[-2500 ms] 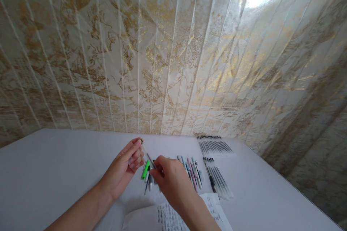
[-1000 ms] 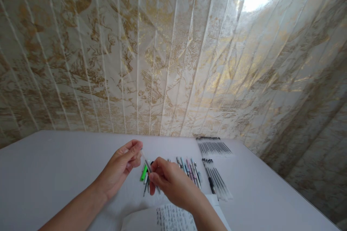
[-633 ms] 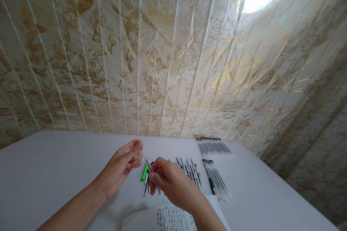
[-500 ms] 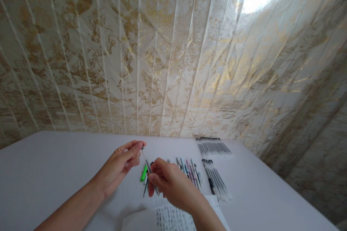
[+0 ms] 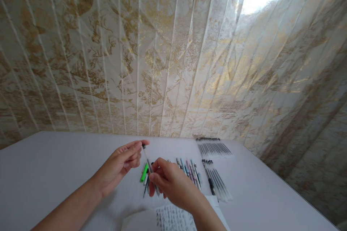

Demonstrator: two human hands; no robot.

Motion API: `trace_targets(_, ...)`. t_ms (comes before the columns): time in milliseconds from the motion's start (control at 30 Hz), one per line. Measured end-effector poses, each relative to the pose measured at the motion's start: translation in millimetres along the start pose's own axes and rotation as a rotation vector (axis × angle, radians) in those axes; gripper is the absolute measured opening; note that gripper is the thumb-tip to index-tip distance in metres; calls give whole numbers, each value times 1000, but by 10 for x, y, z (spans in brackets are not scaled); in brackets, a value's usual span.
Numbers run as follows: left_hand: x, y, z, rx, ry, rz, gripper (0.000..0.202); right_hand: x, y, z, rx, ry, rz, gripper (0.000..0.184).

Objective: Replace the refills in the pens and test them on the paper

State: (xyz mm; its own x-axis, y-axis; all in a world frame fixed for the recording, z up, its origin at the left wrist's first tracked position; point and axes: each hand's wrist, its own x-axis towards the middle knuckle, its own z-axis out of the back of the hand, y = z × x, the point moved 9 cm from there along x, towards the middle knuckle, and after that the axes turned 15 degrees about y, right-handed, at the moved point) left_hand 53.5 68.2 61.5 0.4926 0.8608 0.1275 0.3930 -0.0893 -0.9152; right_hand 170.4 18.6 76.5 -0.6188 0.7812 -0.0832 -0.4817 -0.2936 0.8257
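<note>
A slim clear-barrelled pen (image 5: 148, 159) with a dark end is held at a slant above the table. My right hand (image 5: 170, 182) grips its lower part between thumb and fingers. At the upper, dark end, the thumb and fingertips of my left hand (image 5: 127, 157) are closed round the tip, with the index finger stretched a little past it. Below the hands lie a bright green pen or marker (image 5: 144, 173) and some dark pens, partly covered by my right hand.
Several pastel and white pens (image 5: 192, 173) lie right of my right hand. Farther right are a row of clear pens with dark ends (image 5: 217, 178) and another row of thin dark-tipped pens or refills (image 5: 213, 148) behind. Handwritten paper (image 5: 173, 218) lies in front; a patterned curtain (image 5: 151, 61) hangs behind the table.
My left index finger has straightened slightly, and more of the pen's dark upper end shows. My right hand has hardly moved.
</note>
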Motion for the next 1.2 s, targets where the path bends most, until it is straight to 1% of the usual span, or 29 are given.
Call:
trace_targets(167,-23,-4,19,28,-33,-13,25,-6,10,-1,-6,-14,10,5)
trace_targets(333,-12,-5,26,51,-16,-3,25,20,-39,-25,65,15,11,6)
trace_targets(400,-12,-14,11,48,-18,-3,27,27,-54,-25,68,11,5,5)
trace_targets(500,-14,-8,-3,33,-30,6,25,29,-67,-30,53,-4,-2,4)
trace_targets(567,-9,3,2,19,-26,12,26,38,-78,-58,78,12,2,4)
trace_targets(667,4,30,18,-24,2,19,24,65,-101,-121,165,72,19,3)
trace_targets(767,3,52,38,-49,4,23,27,87,-121,-155,232,105,31,4)
trace_targets(867,-8,44,52,-15,-21,20,29,89,-141,-131,223,72,25,4)
trace_targets(967,-9,25,41,10,-11,17,27,83,-134,-115,255,64,26,4)
trace_targets(1033,-10,11,26,4,8,16,26,83,-91,-150,373,129,56,8)
trace_targets(1133,-21,-12,-27,-53,44,2,26,62,59,-228,616,286,159,15)
trace_targets(1200,-39,-30,-86,-105,67,-14,25,33,156,-267,733,376,223,18)
